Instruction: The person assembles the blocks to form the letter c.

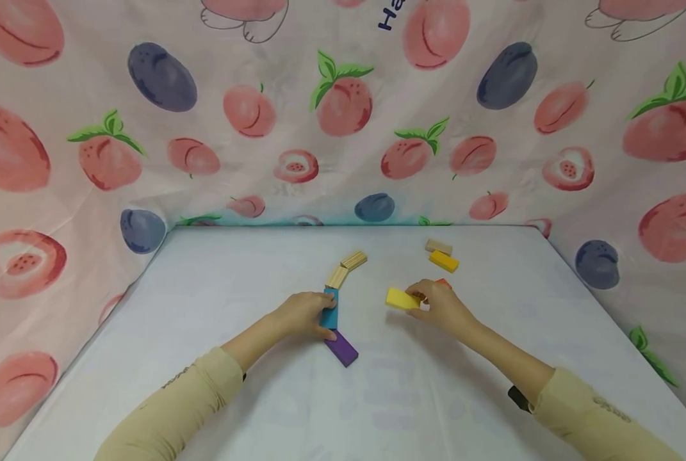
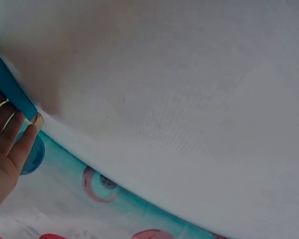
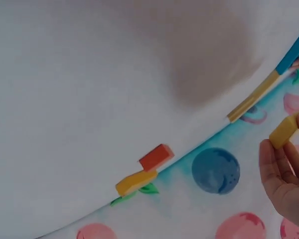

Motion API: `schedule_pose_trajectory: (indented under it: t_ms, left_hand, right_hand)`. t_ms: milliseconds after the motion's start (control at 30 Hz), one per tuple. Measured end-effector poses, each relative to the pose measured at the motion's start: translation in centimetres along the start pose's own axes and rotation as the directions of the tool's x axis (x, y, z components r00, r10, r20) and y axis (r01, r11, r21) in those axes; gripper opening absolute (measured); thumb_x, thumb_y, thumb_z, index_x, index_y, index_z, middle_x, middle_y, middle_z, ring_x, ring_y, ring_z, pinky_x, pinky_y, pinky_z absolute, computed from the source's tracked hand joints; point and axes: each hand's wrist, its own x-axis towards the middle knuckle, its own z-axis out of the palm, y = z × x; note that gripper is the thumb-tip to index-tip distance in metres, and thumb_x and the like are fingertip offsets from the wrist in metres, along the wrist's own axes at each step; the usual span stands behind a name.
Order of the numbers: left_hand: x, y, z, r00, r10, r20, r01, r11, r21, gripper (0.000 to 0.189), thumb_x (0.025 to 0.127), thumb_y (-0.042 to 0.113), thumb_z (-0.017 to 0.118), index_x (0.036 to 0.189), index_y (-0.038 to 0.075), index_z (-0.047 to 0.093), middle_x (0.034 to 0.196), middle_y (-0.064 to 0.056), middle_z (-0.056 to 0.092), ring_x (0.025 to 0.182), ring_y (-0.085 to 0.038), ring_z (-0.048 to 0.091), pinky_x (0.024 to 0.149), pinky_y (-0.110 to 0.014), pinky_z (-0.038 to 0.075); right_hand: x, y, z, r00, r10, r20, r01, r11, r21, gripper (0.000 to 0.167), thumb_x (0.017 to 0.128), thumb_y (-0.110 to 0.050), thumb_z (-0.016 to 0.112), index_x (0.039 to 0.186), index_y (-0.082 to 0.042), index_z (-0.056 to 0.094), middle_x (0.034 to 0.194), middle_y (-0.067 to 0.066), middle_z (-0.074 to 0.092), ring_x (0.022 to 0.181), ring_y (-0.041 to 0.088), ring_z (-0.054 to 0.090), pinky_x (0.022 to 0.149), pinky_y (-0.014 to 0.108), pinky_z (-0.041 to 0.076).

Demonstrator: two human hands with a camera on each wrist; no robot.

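My left hand [image 1: 302,315] is at a blue block [image 1: 329,314], its fingertips on the block's far part and its thumb by the near end, next to a purple block [image 1: 341,349]. The left wrist view shows those fingers along the blue block's side [image 2: 12,87]. Two plain wooden blocks [image 1: 337,277] continue from the blue one in a curved row. With thumb and fingers my right hand [image 1: 443,307] pinches a yellow block [image 1: 400,298], held above the table in the right wrist view [image 3: 285,130]. An orange-red block [image 3: 157,157] is partly hidden behind this hand in the head view.
Beyond the right hand, an orange-yellow block [image 1: 444,261] lies close to a plain wooden block [image 1: 438,246]. All rest on a white-covered table [image 1: 233,262]. A fruit-print cloth [image 1: 343,166] stands behind the table and along its sides.
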Motion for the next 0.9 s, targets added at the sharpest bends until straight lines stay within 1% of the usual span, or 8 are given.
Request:
schedule_pose_trajectory:
  t_ms: [133,267,400,533,633,733,900]
  left_hand:
    - [-0.1,0.0,0.1,1.000,0.006,-0.004,-0.006,1.000,-0.005,0.071,0.074,0.046,0.076,0.126,0.002,0.058,0.139,-0.014,0.050,0.129,-0.030,0.048,0.106,-0.042,0.041]
    - [-0.2,0.1,0.1,1.000,-0.002,-0.004,0.002,1.000,-0.009,0.071,0.074,0.047,0.076,0.127,0.003,0.057,0.140,-0.013,0.049,0.130,-0.030,0.047,0.107,-0.041,0.040]
    - [-0.3,0.2,0.0,1.000,-0.017,-0.004,0.017,1.000,-0.007,0.072,0.074,0.047,0.075,0.128,0.004,0.057,0.141,-0.011,0.049,0.131,-0.028,0.046,0.108,-0.041,0.040]
    - [-0.2,0.1,0.0,1.000,-0.018,-0.004,0.018,1.000,-0.015,0.072,0.074,0.047,0.075,0.128,0.003,0.057,0.141,-0.011,0.048,0.131,-0.029,0.046,0.108,-0.041,0.039]
    - [-0.2,0.0,0.0,1.000,-0.007,-0.007,0.007,1.000,-0.011,0.071,0.074,0.047,0.076,0.128,0.003,0.057,0.141,-0.012,0.049,0.131,-0.029,0.047,0.107,-0.041,0.040]
    - [-0.1,-0.1,0.0,1.000,0.000,-0.013,0.000,1.000,-0.007,0.071,0.074,0.046,0.076,0.127,0.002,0.058,0.140,-0.012,0.049,0.130,-0.029,0.047,0.107,-0.041,0.040]
    - [-0.2,-0.1,0.1,1.000,-0.001,-0.014,0.001,1.000,-0.010,0.071,0.074,0.047,0.076,0.127,0.003,0.058,0.140,-0.013,0.050,0.130,-0.029,0.048,0.107,-0.041,0.040]
  right_hand:
    - [-1.0,-0.5,0.6,1.000,0.001,0.011,-0.002,0.998,0.064,0.031,0.075,-0.002,0.076,0.103,0.003,0.066,0.096,0.010,0.067,0.083,0.018,0.060,0.075,0.033,0.056]
    - [-1.9,-0.9,1.0,1.000,-0.016,0.025,0.014,0.997,0.071,0.031,0.075,-0.003,0.077,0.103,0.001,0.066,0.095,0.007,0.067,0.083,0.016,0.058,0.075,0.031,0.055]
    - [-2.4,-0.9,1.2,0.998,-0.041,0.038,0.037,0.996,0.087,0.031,0.075,-0.003,0.077,0.103,0.001,0.066,0.097,0.007,0.067,0.083,0.016,0.059,0.075,0.031,0.055]
    - [-2.5,-0.5,1.8,0.994,-0.061,0.091,0.049,0.991,0.128,0.030,0.074,-0.002,0.076,0.102,0.003,0.065,0.097,0.009,0.068,0.083,0.017,0.059,0.075,0.030,0.056]
    - [-2.6,-0.3,2.4,0.986,-0.083,0.141,0.061,0.986,0.155,0.030,0.074,-0.003,0.077,0.101,0.004,0.066,0.097,0.010,0.068,0.082,0.017,0.059,0.074,0.028,0.056]
    - [-2.8,-0.4,3.0,0.981,-0.086,0.177,0.056,0.984,0.168,0.030,0.074,-0.005,0.077,0.101,0.003,0.066,0.097,0.009,0.068,0.083,0.015,0.058,0.074,0.026,0.056]
    - [-3.3,-0.9,3.6,0.974,-0.081,0.212,0.043,0.983,0.178,0.031,0.075,-0.007,0.077,0.102,0.000,0.066,0.098,0.005,0.067,0.084,0.013,0.058,0.076,0.024,0.055]
